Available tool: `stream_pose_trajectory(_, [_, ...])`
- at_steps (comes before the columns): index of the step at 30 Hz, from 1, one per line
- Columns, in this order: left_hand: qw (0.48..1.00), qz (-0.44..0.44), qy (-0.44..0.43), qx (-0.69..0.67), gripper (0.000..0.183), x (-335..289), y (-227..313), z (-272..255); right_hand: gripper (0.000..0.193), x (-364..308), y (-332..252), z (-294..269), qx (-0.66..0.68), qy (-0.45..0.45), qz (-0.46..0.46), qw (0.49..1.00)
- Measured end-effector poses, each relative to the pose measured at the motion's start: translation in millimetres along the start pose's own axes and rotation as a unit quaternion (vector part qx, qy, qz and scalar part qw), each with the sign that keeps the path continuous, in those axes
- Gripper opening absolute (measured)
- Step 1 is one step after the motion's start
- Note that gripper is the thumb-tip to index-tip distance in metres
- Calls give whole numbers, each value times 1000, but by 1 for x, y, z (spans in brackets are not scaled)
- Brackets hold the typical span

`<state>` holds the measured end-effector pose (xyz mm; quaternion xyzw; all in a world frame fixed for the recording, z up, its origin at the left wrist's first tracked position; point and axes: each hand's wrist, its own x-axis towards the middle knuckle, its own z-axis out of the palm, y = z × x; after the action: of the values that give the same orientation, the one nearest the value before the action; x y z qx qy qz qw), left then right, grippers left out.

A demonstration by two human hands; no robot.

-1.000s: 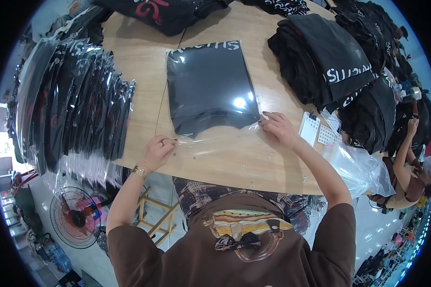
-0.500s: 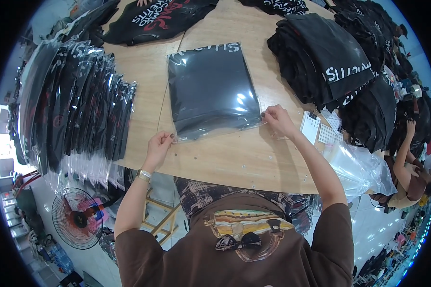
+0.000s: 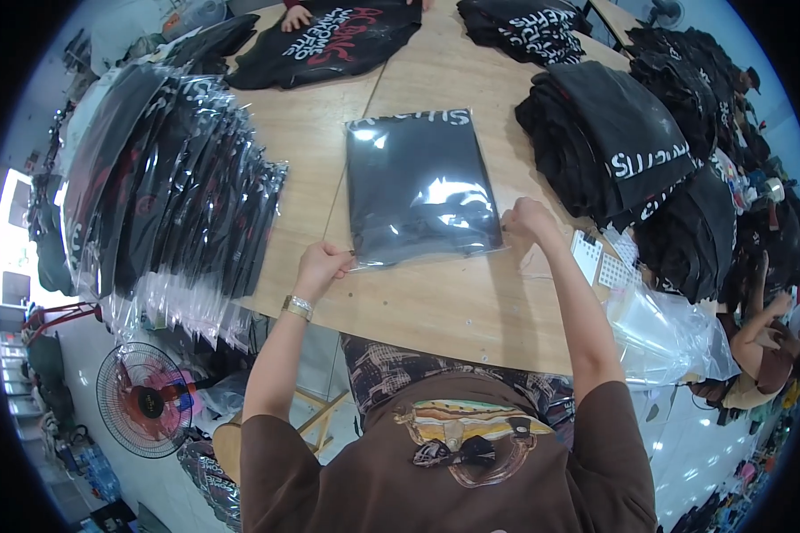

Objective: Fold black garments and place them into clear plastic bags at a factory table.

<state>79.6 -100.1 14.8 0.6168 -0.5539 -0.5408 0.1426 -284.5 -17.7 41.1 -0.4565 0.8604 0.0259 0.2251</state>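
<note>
A folded black garment with white lettering along its far edge lies flat inside a clear plastic bag (image 3: 422,182) on the table in front of me. My left hand (image 3: 324,269) pinches the bag's near left corner between thumb and fingers. At the near right corner, my right hand (image 3: 527,220) is closed with curled fingers on the bag's edge. The bag's near edge runs between both hands, with a thin strip of loose film along it.
Bagged black garments (image 3: 169,195) stand packed in a row at left. Folded black garments (image 3: 600,133) are piled at right, near sticker sheets (image 3: 600,262) and loose clear bags (image 3: 667,333). Across the table, another person's hand (image 3: 297,17) touches a black garment (image 3: 329,49). A fan (image 3: 144,400) stands below left.
The whole view has shifted, so the table things appear further right and lower. Both hands stay at the bag's near corners; my right fingers look more curled.
</note>
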Motion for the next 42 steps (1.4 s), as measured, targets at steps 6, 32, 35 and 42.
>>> stream_pose_trajectory(6, [987,104,29,-121,19,13,-42,-2,36,46,-12,45,270,178,12,946])
stream_pose_trajectory(32, [895,176,235,-336,12,-3,-59,-4,10,-187,-76,77,114,221,-403,881])
stream_pose_trajectory(35, [908,182,267,-266,14,0,-46,3,13,-168,6,78,158,267,-305,901])
stream_pose_trajectory(42, [911,357,63,-200,12,-22,62,120,27,-140,147,69,-36,351,-159,922])
